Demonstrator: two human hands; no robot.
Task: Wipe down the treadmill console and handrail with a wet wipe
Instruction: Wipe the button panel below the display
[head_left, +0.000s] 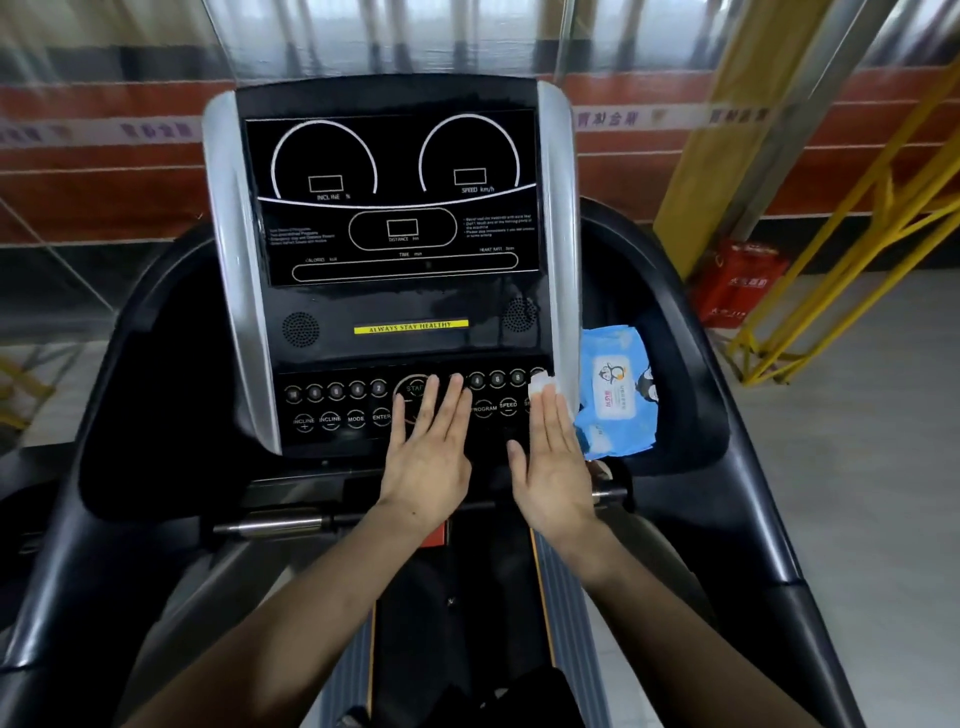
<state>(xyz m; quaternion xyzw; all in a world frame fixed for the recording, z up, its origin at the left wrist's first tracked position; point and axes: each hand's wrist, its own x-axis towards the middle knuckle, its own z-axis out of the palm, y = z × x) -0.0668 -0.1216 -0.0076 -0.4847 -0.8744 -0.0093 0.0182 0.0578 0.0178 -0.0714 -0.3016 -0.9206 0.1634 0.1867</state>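
Note:
The black treadmill console (395, 306) with its display and button panel fills the middle of the head view. My left hand (428, 447) lies flat and spread over the round start button, holding nothing. My right hand (550, 457) presses a folded white wet wipe (541, 385) under its fingertips against the right end of the button panel. A blue pack of wet wipes (618, 395) rests in the right tray beside the console. Black handrails curve down on the left (67, 519) and on the right (769, 519).
A chrome pulse-grip bar (280, 525) crosses below the console. Behind the treadmill is an orange and glass wall. A yellow metal frame (841, 260) and a red box (737, 283) stand on the floor to the right.

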